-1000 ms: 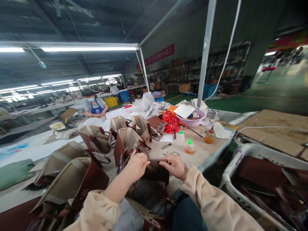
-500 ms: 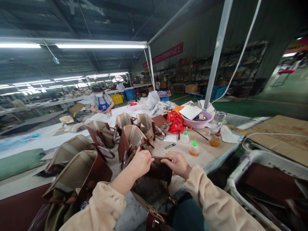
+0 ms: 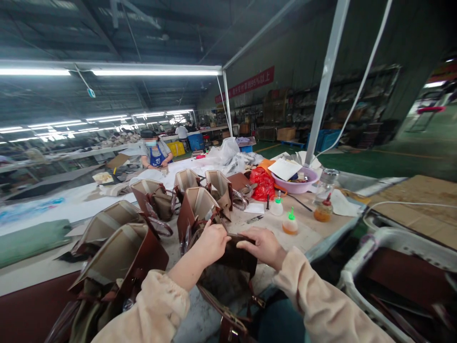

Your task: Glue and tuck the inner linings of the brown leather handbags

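A dark brown bag (image 3: 237,257) stands at the near edge of the table, its top edge between my two hands. My left hand (image 3: 213,242) is closed on the left part of that edge, fingers bent and index finger sticking up a little. On the right part of the edge, my right hand (image 3: 262,245) pinches with thumb and fingers. A strap with metal fittings (image 3: 257,301) hangs below. Just beyond my left hand is an upright brown bag (image 3: 185,212) with a beige lining.
More bags (image 3: 152,247) stand at the left. Glue bottles (image 3: 290,223), a glass jar (image 3: 323,209), tweezers (image 3: 254,219) and a purple basin (image 3: 298,185) are on the right. A white basket (image 3: 352,267) stands lower right. A person (image 3: 156,155) works across the table.
The whole view has shifted slightly, so things appear a little lower and to the right. Both hands remain at the bag's edge, with the right hand's fingers slightly moved.
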### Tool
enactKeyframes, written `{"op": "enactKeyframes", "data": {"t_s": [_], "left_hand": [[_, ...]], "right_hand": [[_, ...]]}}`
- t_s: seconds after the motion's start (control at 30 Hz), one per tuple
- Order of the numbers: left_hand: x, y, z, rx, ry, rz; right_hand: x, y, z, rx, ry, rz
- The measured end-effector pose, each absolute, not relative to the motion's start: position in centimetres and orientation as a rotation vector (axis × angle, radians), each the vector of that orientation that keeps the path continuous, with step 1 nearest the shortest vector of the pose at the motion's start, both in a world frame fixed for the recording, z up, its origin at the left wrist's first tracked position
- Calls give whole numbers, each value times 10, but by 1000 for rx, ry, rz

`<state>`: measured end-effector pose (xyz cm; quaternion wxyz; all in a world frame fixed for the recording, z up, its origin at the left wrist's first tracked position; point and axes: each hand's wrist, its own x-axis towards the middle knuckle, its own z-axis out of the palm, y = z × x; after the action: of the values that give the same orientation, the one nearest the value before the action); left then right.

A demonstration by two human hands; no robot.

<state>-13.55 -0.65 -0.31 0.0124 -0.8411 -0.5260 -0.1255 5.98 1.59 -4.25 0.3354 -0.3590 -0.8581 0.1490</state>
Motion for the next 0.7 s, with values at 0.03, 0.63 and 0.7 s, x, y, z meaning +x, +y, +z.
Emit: {"op": "enactKeyframes", "data": {"t_s": [0.03, 0.63, 0.7], "left_hand": [[-135, -6, -3, -2618, -1637, -391], [-162, -1, 9, -2618, -1643, -330], [-160, -1, 9, -2589, -1660, -326]], "right_hand": [[57, 16, -40, -937, -2256, 385], [41, 29, -41, -965, -2285, 273], [41, 30, -44, -957, -2277, 276]]}}
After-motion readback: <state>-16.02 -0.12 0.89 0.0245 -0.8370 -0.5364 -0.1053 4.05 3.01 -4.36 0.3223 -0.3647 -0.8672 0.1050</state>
